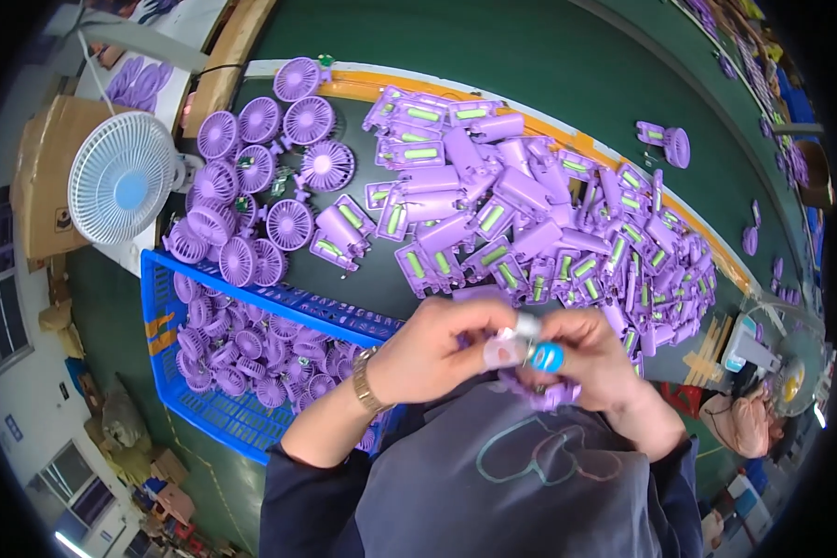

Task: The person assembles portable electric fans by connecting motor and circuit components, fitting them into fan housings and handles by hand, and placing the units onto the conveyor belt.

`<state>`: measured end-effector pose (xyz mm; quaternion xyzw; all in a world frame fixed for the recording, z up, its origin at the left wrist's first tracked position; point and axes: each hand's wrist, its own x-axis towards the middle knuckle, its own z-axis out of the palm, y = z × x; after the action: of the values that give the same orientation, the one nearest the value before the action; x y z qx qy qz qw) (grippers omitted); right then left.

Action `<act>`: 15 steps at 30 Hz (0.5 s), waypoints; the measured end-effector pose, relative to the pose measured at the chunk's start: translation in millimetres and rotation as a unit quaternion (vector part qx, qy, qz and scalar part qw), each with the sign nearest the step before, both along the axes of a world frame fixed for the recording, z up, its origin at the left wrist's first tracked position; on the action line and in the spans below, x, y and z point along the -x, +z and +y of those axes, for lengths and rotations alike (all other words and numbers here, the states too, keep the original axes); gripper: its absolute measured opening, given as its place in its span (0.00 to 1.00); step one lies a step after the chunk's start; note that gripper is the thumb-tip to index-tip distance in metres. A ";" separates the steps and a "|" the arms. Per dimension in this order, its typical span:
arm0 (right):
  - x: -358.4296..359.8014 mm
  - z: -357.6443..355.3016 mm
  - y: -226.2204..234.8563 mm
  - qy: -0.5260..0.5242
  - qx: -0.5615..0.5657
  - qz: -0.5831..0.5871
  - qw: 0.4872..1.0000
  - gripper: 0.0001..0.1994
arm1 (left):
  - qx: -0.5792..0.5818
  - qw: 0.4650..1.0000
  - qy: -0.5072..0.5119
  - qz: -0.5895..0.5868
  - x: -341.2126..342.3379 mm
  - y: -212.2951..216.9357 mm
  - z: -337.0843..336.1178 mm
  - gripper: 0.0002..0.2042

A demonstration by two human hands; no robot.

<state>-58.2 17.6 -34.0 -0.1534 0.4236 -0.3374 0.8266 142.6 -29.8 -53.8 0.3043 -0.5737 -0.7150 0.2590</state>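
Observation:
Close to my body, my left hand (456,344) and my right hand (593,358) meet with their fingertips pinched together. Between and below them is a purple plastic fan part (556,396), partly hidden by the fingers. A bright blue round piece (546,356) and a whitish band (527,325) show at the fingertips; whether they are finger covers or parts, I cannot tell. Just beyond my hands lies a large heap of purple fan handle casings (521,191), many with a green battery inside. Purple round fan heads (289,224) with small green circuit boards are grouped to the left.
A blue plastic basket (223,423) full of purple fan heads stands left of me. A white desk fan (126,177) and a cardboard box (42,177) are at the far left. Beyond a yellow-edged rail runs a green belt (567,65) carrying a fan assembly (676,147).

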 end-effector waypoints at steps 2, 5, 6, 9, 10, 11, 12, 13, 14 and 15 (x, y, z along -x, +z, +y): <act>5.7 -16.7 -6.8 -0.023 -0.003 0.118 0.993 0.04 | 0.104 0.993 0.027 -0.051 1.4 -16.1 -14.1 0.14; 32.3 -53.0 -12.6 -0.130 0.054 0.272 0.952 0.05 | 0.047 0.960 0.232 -0.152 -30.4 -74.1 -41.0 0.14; 44.2 -66.0 -11.6 -0.153 0.089 0.293 0.940 0.06 | 0.081 0.918 0.323 -0.214 -55.7 -96.9 -55.2 0.12; 84.4 -106.5 -28.8 -0.172 0.200 0.348 0.900 0.09 | 0.133 0.775 0.457 -0.417 -144.7 -159.6 -79.0 0.11; 97.9 -120.4 -40.3 -0.168 0.194 0.374 0.891 0.11 | 0.174 0.737 0.432 -0.490 -160.6 -160.4 -85.7 0.12; 107.5 -134.1 -51.8 -0.162 0.189 0.400 0.882 0.13 | 0.194 0.704 0.400 -0.554 -177.7 -172.0 -91.3 0.14; 115.3 -147.6 -61.1 -0.146 0.208 0.466 0.847 0.15 | 0.169 0.708 0.372 -0.576 -175.4 -171.2 -100.2 0.16; 124.3 -158.6 -71.1 -0.131 0.224 0.531 0.806 0.17 | 0.145 0.712 0.342 -0.595 -171.0 -170.9 -110.3 0.19; 136.5 -168.3 -87.1 -0.131 0.225 0.531 0.806 0.17 | 0.145 0.712 0.343 -0.595 -171.8 -176.1 -115.1 0.19; 152.2 -174.9 -104.9 -0.087 0.272 0.641 0.712 0.19 | 0.098 0.733 0.319 -0.592 -171.7 -184.7 -119.9 0.21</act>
<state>-210.4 -157.3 -138.9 -0.5139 0.7530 -0.3293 0.2458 314.3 -149.7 -238.5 0.8044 -0.5469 -0.2053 0.1079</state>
